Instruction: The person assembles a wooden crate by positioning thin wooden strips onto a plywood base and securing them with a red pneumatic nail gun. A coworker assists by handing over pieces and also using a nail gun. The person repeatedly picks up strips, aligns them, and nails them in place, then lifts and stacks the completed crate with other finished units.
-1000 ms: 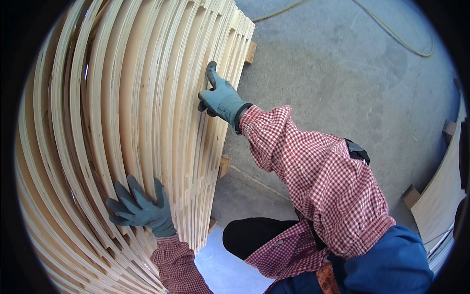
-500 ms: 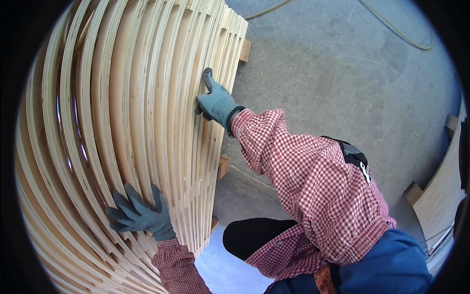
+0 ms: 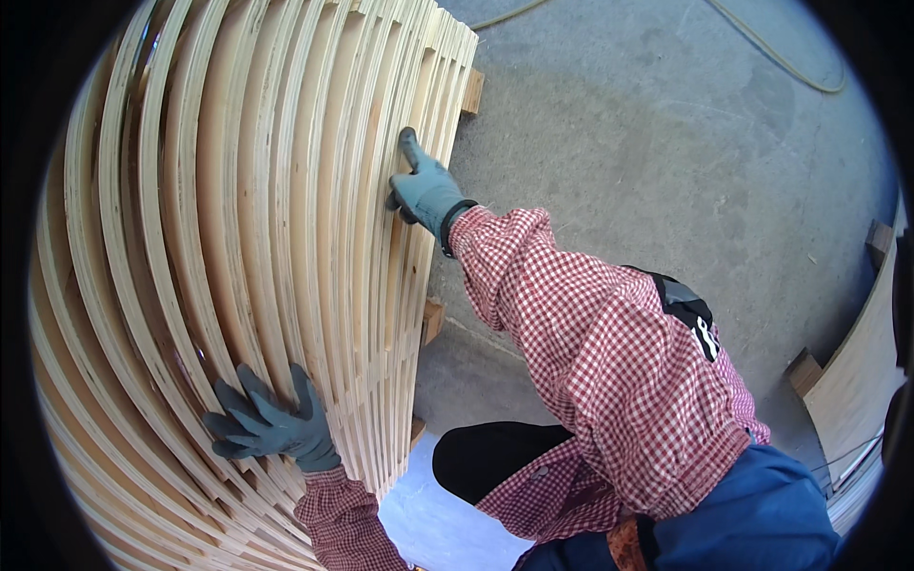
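A long row of curved plywood panels (image 3: 224, 162) stands on edge, packed close together, filling the left of the view. My left hand (image 3: 276, 419), in a grey-blue work glove, lies with fingers spread across the panels' edges at the lower middle of the row. Farther up, near the row's right end, my gloved right hand (image 3: 426, 190) rests on the panel edges. One finger of it stretches out along an edge, while the others curl down over a panel, their tips partly hidden.
Wooden blocks (image 3: 433, 321) stick out under the row's right side. Grey concrete floor (image 3: 609, 162) spreads to the right, with a pale hose (image 3: 776, 57) at the far side. A curved board (image 3: 857, 366) with wooden blocks beside it stands at the right edge.
Panels at the left have shifted slightly, and the bright slits of light between them have mostly disappeared. Both hands keep nearly the same places, the right a touch farther right.
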{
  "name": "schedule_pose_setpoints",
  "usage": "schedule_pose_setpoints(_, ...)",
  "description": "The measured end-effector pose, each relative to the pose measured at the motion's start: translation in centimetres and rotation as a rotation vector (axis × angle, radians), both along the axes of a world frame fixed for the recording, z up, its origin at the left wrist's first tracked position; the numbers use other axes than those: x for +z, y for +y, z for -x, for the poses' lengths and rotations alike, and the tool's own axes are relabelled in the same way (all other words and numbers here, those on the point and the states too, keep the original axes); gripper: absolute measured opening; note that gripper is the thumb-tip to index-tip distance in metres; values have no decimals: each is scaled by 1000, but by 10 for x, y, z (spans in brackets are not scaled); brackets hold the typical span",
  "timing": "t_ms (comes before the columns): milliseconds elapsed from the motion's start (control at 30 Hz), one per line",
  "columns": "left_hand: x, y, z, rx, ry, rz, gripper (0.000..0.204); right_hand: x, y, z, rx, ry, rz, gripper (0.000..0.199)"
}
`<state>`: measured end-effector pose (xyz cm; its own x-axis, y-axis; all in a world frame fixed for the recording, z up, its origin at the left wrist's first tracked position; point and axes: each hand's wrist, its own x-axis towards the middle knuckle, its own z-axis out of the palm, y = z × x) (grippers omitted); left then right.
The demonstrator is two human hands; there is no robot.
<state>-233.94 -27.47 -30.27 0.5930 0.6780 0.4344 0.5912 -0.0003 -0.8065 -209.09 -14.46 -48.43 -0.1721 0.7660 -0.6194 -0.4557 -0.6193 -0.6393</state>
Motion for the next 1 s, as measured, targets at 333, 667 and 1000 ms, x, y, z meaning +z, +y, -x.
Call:
schedule_pose_setpoints(333, 2, 0, -5, 4, -5, 33, 71, -17, 4, -6, -13, -9, -21, 62)
schedule_pose_setpoints(667, 3, 2, -12, 2, 25, -6, 73, -28, 4, -7, 79, -68, 60, 75)
schedule_pose_setpoints(1000, 2, -2, 4, 43, 65, -4, 77, -61, 14, -1, -276, -32, 206, 56)
